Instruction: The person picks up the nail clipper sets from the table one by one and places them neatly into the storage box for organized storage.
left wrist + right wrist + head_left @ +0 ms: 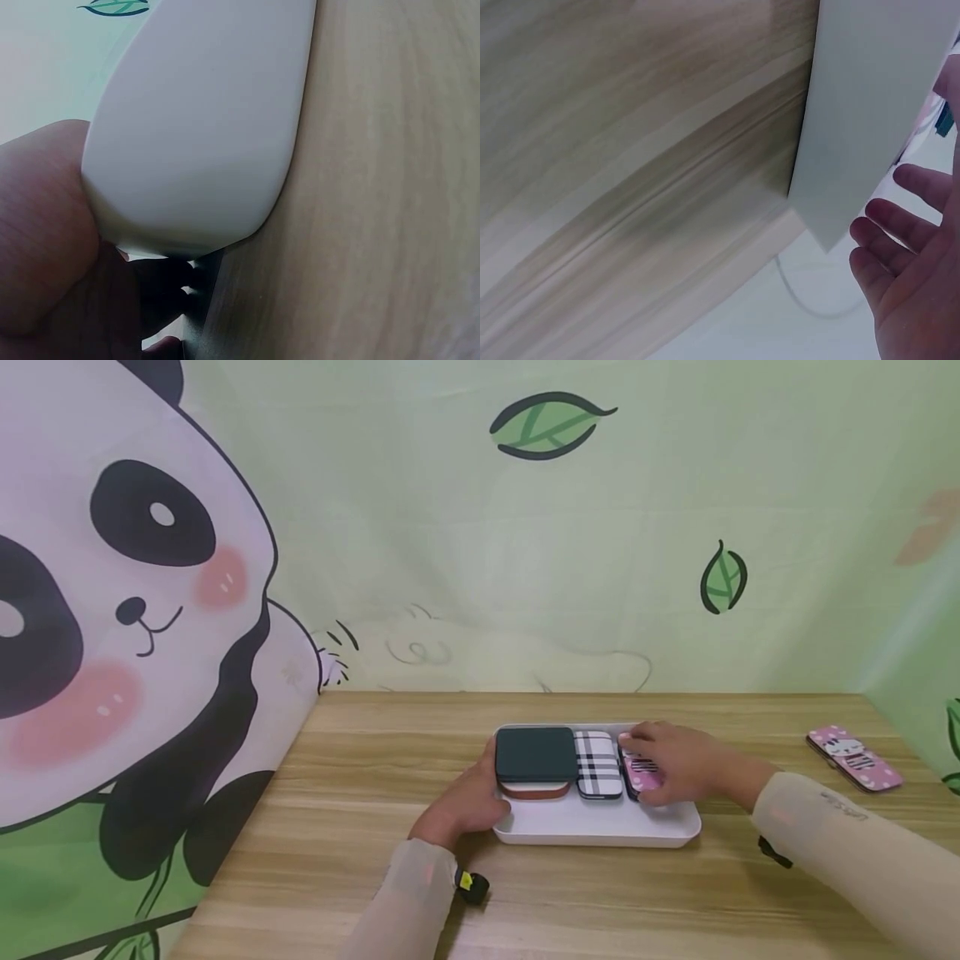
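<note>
A white tray (600, 828) lies on the wooden table. Along its left end is my left hand (468, 797), thumb over the rim and fingers along the outer wall; the left wrist view shows the hand against the tray's wall (195, 142). Inside, a dark green square case (536, 753) rests on a brown-edged one (534, 791), beside a black-and-white plaid case (598, 764). At the tray's right part, my right hand (675, 764) holds a small pink patterned case (642, 774) between thumb and fingers, covering much of it. The right wrist view shows this hand's other fingers (892, 217) spread.
Another pink case (853, 758), with white dots and a cartoon figure, lies on the table (360, 777) at the far right. A cloth backdrop (420, 527) printed with a panda and leaves hangs behind the table.
</note>
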Motion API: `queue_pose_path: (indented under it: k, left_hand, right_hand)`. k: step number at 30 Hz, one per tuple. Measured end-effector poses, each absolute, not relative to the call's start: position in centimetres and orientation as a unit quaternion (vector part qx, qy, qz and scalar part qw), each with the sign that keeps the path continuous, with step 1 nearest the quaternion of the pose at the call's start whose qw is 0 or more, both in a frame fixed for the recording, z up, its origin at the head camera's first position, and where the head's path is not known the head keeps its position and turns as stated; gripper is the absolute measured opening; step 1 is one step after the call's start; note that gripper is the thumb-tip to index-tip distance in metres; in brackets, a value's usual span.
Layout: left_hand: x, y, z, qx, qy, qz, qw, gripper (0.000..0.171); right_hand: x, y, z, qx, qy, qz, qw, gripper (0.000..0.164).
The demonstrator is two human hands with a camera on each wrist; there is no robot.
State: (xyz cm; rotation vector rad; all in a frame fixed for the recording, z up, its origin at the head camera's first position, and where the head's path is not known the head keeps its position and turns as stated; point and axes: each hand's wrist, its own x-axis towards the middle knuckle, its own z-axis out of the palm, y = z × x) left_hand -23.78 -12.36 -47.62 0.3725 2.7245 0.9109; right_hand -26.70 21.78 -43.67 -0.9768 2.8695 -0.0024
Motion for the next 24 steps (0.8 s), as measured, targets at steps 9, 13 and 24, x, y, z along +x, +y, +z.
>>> queue_pose_path:
  k: [9, 13, 24]
  left_hand:
    - [-23.8, -12.4, -47.8, 0.131, 0.933, 0.314, 0.115, 0.101]
    - [-23.8, -12.4, -47.6, 0.137, 0.934, 0.311, 0.106, 0.101]
    - [-23.7, -12.3, -47.5, 0.134, 0.937, 0.303, 0.114, 0.101]
  right_hand:
    - [-26.8, 24.1, -43.1, -0.298, 0.954, -0.031, 0.029, 0.073]
    - [-26.7, 25.7, -42.6, -0.260, 0.964, -0.045, 0.029, 0.069]
    - [-28.0, 32.8, -43.0, -0.225, 0.974, -0.006, -0.013, 0.058]
